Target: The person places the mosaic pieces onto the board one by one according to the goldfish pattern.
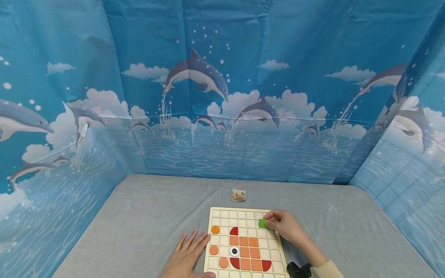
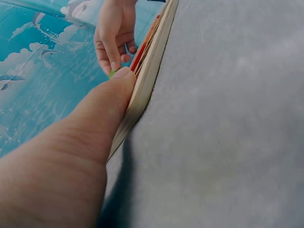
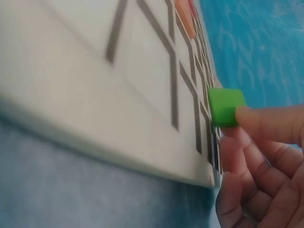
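Note:
A pale wooden grid board [image 1: 225, 213] lies on the grey cloth. My right hand [image 1: 286, 227] is over its far right part, pinching a green square tile [image 3: 224, 105] between thumb and fingers, close over the cells. With fingers spread, my left hand [image 1: 187, 253] rests along the board's left edge; in the left wrist view its thumb [image 2: 121, 78] lies against the rim. Set in the board are several orange square tiles [image 1: 244, 252], red quarter-round pieces [image 1: 234, 231], and a white disc with a black centre [image 1: 234, 251]. Orange round pieces [image 1: 214, 250] sit in the left columns.
A small printed card [image 1: 238, 195] with a grid picture lies beyond the board's far edge. Blue curtains [image 1: 222, 154] with dolphins stand behind and at both sides of the grey cloth [image 1: 156, 208]. A black strap or band [image 1: 299, 270] is around the right wrist.

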### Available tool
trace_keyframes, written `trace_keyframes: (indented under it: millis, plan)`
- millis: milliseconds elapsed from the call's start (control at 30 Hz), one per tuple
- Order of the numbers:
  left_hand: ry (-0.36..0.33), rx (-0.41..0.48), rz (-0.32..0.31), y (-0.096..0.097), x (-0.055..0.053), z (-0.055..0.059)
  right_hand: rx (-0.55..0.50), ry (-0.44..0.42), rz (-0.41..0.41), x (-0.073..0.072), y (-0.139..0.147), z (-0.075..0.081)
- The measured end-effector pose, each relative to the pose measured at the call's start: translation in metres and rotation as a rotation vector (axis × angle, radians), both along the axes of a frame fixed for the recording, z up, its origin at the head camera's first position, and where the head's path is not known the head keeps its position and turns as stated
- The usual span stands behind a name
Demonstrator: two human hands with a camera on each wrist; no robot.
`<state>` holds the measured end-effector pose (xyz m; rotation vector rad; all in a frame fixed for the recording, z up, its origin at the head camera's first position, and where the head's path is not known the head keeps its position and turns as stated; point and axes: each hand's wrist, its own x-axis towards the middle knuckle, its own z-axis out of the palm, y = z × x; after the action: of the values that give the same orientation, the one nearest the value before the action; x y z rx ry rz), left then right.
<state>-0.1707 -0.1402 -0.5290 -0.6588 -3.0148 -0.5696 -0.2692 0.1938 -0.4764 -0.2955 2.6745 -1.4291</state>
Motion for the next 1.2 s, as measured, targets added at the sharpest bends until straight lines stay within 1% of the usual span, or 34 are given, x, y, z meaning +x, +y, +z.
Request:
trace_keyframes:
  millis: [100, 333, 567, 833, 1033, 1200]
  plan:
    - [0.010, 0.004, -0.006, 0.000, 0.000, 0.000, 0.018, 0.005, -0.005, -0.001, -0.004, 0.000]
    - [0.063, 0.014, -0.025, -0.002, 0.000, 0.000, 0.099, 0.036, -0.029, -0.002, -0.010, 0.002]
    - [0.087, -0.013, -0.034, -0.002, 0.001, 0.001, 0.115, 0.036, -0.040, -0.002, -0.012, 0.000]
    - [0.128, -0.022, -0.041, -0.001, 0.001, -0.002, 0.143, 0.041, -0.041, -0.002, -0.013, 0.000]
    - [0.122, -0.020, -0.040, -0.001, 0.001, 0.000, 0.162, 0.040, -0.046, 0.000, -0.012, 0.001]
    - [0.101, -0.019, -0.033, 0.000, 0.001, 0.000, 0.195, 0.063, -0.047, 0.000, -0.011, 0.000]
